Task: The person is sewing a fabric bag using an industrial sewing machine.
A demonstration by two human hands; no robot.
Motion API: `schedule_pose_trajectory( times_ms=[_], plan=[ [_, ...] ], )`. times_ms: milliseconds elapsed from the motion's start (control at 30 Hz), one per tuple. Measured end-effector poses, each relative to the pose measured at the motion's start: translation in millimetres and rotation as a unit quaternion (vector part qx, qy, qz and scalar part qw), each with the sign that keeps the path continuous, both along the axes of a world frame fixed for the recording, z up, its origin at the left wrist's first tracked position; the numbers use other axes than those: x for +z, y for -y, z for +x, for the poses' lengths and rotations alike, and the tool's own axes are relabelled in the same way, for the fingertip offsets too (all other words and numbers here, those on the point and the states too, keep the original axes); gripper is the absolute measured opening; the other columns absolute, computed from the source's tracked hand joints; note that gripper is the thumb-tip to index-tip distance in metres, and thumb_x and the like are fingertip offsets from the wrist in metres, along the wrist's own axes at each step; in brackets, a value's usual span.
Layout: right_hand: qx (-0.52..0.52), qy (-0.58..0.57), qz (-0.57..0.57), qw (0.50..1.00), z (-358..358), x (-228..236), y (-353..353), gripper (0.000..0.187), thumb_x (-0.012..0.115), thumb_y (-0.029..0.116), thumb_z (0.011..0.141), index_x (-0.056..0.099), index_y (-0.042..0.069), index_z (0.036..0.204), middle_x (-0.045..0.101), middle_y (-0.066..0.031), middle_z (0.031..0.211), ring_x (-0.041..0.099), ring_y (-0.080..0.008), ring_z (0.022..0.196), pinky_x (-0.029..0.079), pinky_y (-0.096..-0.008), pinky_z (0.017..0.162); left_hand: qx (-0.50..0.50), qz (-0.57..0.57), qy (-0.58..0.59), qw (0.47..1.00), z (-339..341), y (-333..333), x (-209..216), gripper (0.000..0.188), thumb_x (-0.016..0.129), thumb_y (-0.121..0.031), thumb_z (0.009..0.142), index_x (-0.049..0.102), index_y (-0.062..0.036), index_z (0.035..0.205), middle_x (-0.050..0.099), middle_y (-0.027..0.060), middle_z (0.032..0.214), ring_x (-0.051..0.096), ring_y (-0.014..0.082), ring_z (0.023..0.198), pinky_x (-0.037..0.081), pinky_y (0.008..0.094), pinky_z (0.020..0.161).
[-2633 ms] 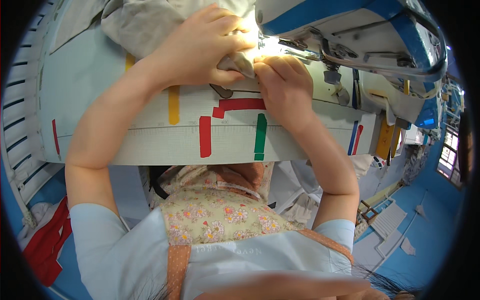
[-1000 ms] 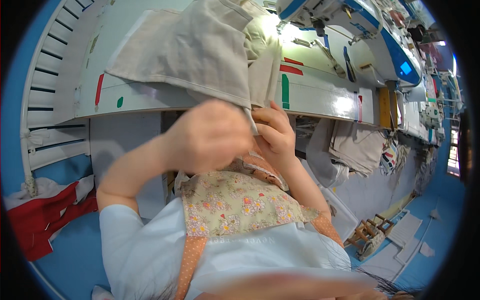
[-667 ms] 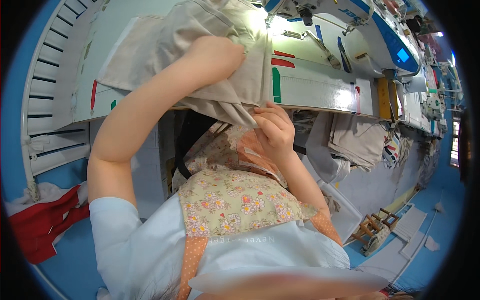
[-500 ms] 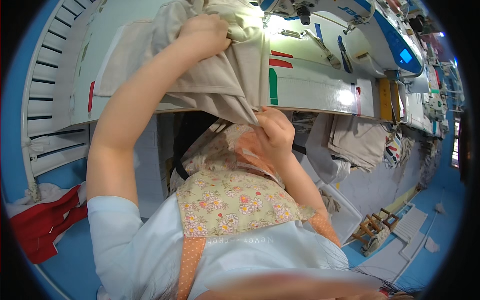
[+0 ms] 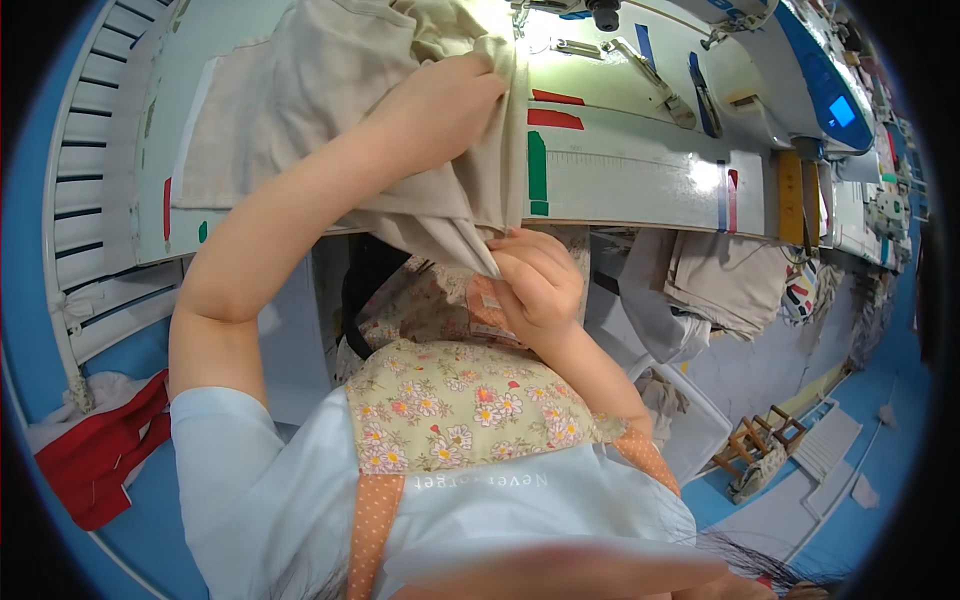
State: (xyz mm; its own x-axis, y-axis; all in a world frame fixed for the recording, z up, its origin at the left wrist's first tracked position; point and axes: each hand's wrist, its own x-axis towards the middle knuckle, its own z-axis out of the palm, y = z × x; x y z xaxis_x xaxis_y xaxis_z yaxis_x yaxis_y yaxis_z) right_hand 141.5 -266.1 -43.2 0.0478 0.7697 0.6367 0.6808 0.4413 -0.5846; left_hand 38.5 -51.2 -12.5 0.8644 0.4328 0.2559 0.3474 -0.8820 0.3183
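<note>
A large piece of beige cloth (image 5: 300, 120) lies bunched over the left half of the sewing table, one corner hanging past the front edge. My left hand (image 5: 440, 115) rests on its upper folds with fingers curled into the fabric; the fingertips are partly hidden. At the table's front edge, my right hand (image 5: 540, 285) pinches the hanging corner between thumb and fingers. The cloth's far part lies beside the lit needle area of the white and blue sewing machine (image 5: 800, 90).
Right of the cloth lie a blue-handled tool (image 5: 705, 95) and a metal tool (image 5: 655, 85). Coloured tape strips (image 5: 538, 175) and a ruler scale mark the tabletop. Folded beige pieces (image 5: 725, 275) hang below the table at right. A white rail (image 5: 85, 205) stands at left.
My left hand has moved right and slightly down across the cloth, its fist loosening into longer fingers. My right hand has drawn the corner slightly down and left. The view has shifted a little.
</note>
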Motion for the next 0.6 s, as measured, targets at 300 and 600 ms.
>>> schedule_pose_trajectory(
  times_ms=[300, 600],
  plan=[
    [0.007, -0.003, -0.011, 1.0, 4.2, 7.9, 3.7, 0.031, 0.072, 0.004, 0.06, 0.07, 0.002, 0.091, 0.071, -0.0107, 0.086, 0.071, -0.0298, 0.084, 0.06, -0.046, 0.085, 0.023, 0.06, -0.125, 0.99, -1.2, -1.6, 0.2, 0.036, 0.059, -0.013, 0.091, 0.065, -0.0127, 0.127, 0.064, 0.0099, 0.111, 0.066, 0.0301, 0.102, 0.059, 0.0422, 0.083],
    [0.009, 0.011, -0.02, 1.0, 2.5, -2.7, 3.9, 0.034, 0.074, 0.004, 0.058, 0.07, 0.002, 0.092, 0.071, -0.0103, 0.087, 0.072, -0.0297, 0.086, 0.06, -0.0462, 0.086, -0.07, 0.209, 0.108, 0.969, -10.9, -1.8, 3.1, 0.027, 0.065, -0.016, 0.091, 0.069, -0.0137, 0.117, 0.06, 0.0036, 0.1, 0.063, 0.0251, 0.1, 0.058, 0.0389, 0.08]
  ],
)
